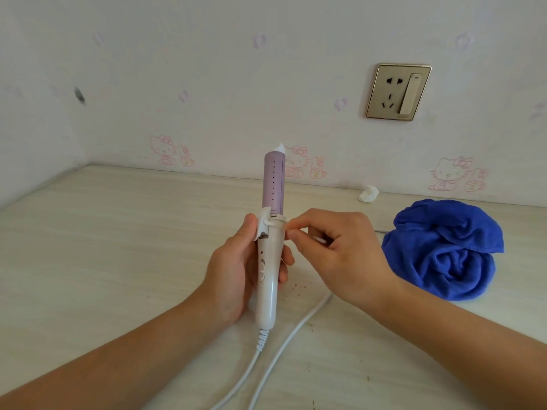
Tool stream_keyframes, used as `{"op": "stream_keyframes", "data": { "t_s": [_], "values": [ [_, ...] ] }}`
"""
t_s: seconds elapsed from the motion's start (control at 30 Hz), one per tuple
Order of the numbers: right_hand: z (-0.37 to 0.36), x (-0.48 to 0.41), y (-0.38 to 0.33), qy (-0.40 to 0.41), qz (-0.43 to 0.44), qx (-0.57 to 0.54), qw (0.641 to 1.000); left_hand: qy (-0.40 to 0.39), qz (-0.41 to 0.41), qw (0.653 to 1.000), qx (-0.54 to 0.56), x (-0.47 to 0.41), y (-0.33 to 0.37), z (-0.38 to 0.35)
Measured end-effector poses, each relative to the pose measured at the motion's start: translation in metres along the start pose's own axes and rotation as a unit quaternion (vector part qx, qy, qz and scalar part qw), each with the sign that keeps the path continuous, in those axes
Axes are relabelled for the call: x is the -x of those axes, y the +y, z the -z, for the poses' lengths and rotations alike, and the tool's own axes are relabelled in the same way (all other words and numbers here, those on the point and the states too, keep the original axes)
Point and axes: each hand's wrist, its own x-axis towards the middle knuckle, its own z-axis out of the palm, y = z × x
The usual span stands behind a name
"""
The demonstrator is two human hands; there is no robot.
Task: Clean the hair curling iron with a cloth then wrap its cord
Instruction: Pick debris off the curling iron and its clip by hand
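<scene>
Fingers of the left hand (236, 267) are curling round the white handle of the curling iron (270, 261). They are holding it up above the table (88, 247), with its purple end pointing up. The right hand (340, 255) is staying just beside the iron. Its fingers are bending, and its fingertips are bunching together against the right side of the handle. Something small and white is showing between those fingers, but it is too small to tell what it is or whether the hand is holding it.

The white cord (284, 350) is hanging from the bottom of the handle and lying on the table, passing under the right wrist. The blue cloth (444, 250) is lying in a heap on the table, to the right of the right hand and not touching it. A scrunched white paper (368, 193) is lying by the wall behind the cloth.
</scene>
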Motion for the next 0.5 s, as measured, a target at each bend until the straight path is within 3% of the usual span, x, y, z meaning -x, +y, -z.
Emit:
{"op": "stream_keyframes", "data": {
  "t_s": [0.5],
  "values": [
    [-0.0001, -0.0009, 0.0066, 0.041, -0.021, -0.026, 0.999, 0.003, 0.009, 1.0, 0.012, 0.0016, 0.0026, -0.0023]
  ]
}}
